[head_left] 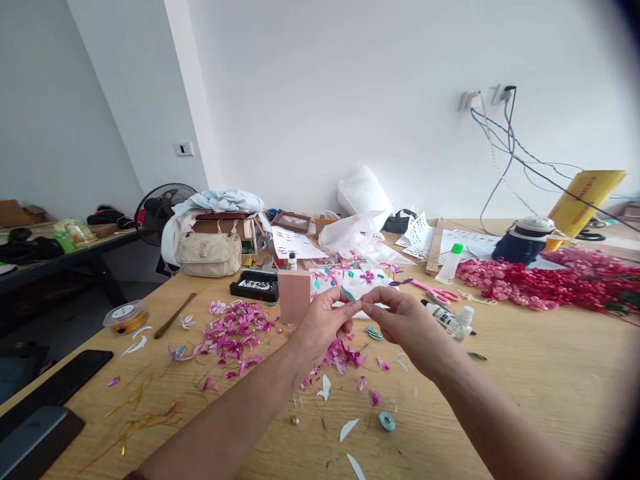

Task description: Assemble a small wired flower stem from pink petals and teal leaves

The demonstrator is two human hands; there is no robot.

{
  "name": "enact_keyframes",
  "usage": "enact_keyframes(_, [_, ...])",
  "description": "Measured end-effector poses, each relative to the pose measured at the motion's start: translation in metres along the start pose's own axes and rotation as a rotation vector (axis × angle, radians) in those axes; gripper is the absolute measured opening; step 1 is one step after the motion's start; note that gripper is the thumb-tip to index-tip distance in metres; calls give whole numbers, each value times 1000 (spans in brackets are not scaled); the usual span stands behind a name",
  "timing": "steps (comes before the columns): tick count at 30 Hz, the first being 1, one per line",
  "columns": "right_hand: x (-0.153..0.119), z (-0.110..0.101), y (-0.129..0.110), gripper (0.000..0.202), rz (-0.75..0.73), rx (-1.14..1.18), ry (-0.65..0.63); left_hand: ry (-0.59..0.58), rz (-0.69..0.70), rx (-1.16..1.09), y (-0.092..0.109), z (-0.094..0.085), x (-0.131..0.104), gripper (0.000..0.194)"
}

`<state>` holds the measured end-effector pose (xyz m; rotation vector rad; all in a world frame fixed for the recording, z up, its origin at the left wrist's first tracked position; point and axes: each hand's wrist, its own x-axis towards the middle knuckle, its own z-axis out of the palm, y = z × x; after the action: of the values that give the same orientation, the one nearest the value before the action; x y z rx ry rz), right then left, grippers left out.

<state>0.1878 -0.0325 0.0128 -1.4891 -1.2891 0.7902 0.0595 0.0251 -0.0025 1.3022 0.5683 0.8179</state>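
Note:
My left hand pinches a small teal-green leaf between thumb and forefinger, above the table. My right hand has its thumb and forefinger pressed together at the leaf's lower end, touching the left fingertips. What exactly the right fingers grip is too small to see. Below and beyond the hands lie magenta petals, a few stacked green leaves and a roll of teal thread or tape. Behind them, stems with pink flowers lie on white paper.
A wooden block stands left of my hands. Pink scissors, a green-capped bottle and clear-capped bottle sit to the right, near red flower bunches. White cut pieces lie in front; a phone is at left.

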Motion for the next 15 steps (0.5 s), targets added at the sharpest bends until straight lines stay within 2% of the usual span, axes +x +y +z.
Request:
enact_keyframes(8, [-7,6,3,15,-102,-31,94,68,116,-122,-12,17,-6,27])
enact_keyframes(15, [-18,-5,-2,15,-135,-180,147,-1,124,-166,-8,22,-12,25])
